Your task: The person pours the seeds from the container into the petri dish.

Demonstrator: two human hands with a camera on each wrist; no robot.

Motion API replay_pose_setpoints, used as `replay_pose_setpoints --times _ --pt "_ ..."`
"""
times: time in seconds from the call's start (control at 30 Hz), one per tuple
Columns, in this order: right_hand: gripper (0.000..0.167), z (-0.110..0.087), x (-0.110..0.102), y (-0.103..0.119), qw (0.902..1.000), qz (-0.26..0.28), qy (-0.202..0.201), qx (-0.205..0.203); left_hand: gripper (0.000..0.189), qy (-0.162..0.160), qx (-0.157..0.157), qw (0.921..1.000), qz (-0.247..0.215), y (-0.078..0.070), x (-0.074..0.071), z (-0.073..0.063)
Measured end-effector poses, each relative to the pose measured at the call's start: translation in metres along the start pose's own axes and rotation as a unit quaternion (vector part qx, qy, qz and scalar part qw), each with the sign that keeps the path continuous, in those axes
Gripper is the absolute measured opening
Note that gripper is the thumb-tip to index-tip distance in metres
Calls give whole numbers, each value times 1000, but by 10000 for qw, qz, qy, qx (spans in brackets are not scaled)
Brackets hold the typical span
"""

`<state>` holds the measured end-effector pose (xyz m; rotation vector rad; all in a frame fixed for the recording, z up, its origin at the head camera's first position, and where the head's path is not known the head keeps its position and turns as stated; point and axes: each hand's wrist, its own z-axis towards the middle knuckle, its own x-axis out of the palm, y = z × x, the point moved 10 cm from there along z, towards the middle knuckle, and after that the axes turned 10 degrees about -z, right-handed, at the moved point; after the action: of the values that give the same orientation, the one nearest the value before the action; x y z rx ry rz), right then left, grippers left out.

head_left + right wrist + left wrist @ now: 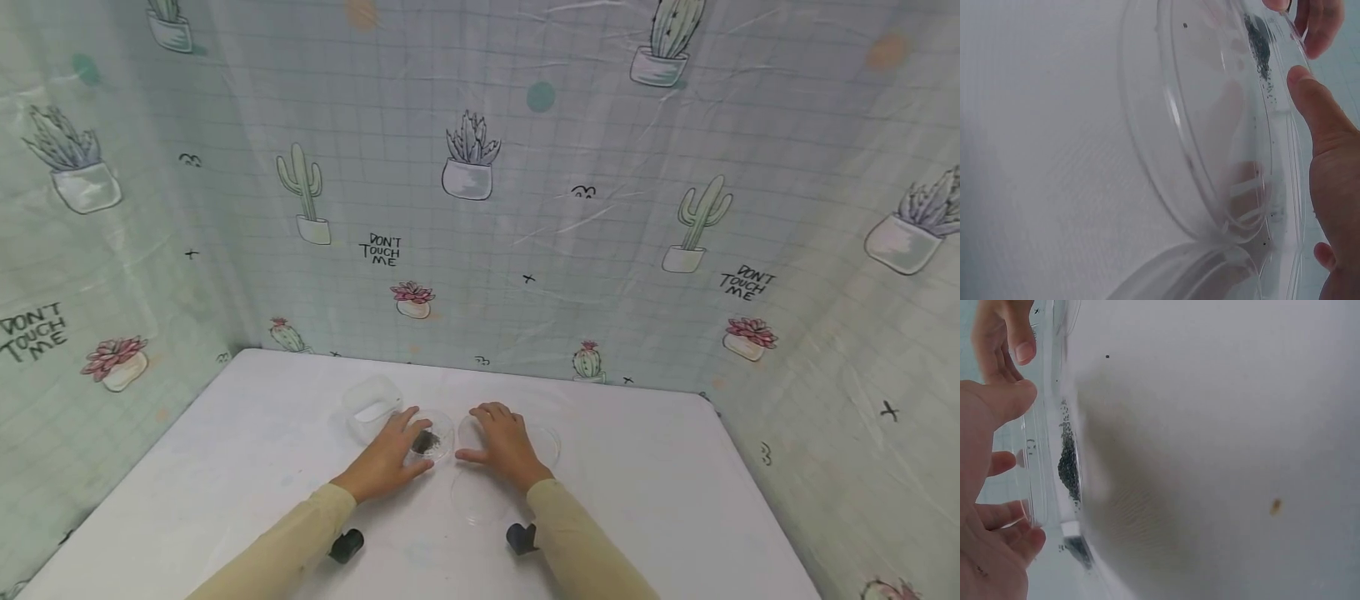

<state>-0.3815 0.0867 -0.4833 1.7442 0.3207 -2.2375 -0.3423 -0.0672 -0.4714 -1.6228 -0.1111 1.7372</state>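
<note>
A clear petri dish (446, 427) holds a small heap of dark granules (424, 442). My left hand (386, 462) grips this dish, thumb at the near edge and fingers round the far side. In the left wrist view the granules (1067, 465) lie heaped against the dish's wall. Just to the right, my right hand (504, 442) holds a second clear dish (469, 433) between its thumb and curved fingers. Through the clear plastic in the right wrist view, those granules (1259, 47) show beyond the right thumb (1310, 94).
Another round clear dish (553, 446) lies right of the right hand, and a further clear disc (476, 504) nearer the front. Behind the left hand stands a clear plastic box (371, 392). Black wrist cameras (347, 546) hang beneath the sleeves. A patterned curtain (480, 250) encloses the white table (645, 500).
</note>
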Motion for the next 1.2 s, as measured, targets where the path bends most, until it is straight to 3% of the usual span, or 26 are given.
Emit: replay_pose_setpoints --times 0.77,1.2 --pt "76 -15 -5 -25 9987 369 -88 343 62 -57 -239 9996 130 7 11 7" --pt "79 -19 3 -31 9978 489 209 385 63 -7 -366 9987 347 5 12 10"
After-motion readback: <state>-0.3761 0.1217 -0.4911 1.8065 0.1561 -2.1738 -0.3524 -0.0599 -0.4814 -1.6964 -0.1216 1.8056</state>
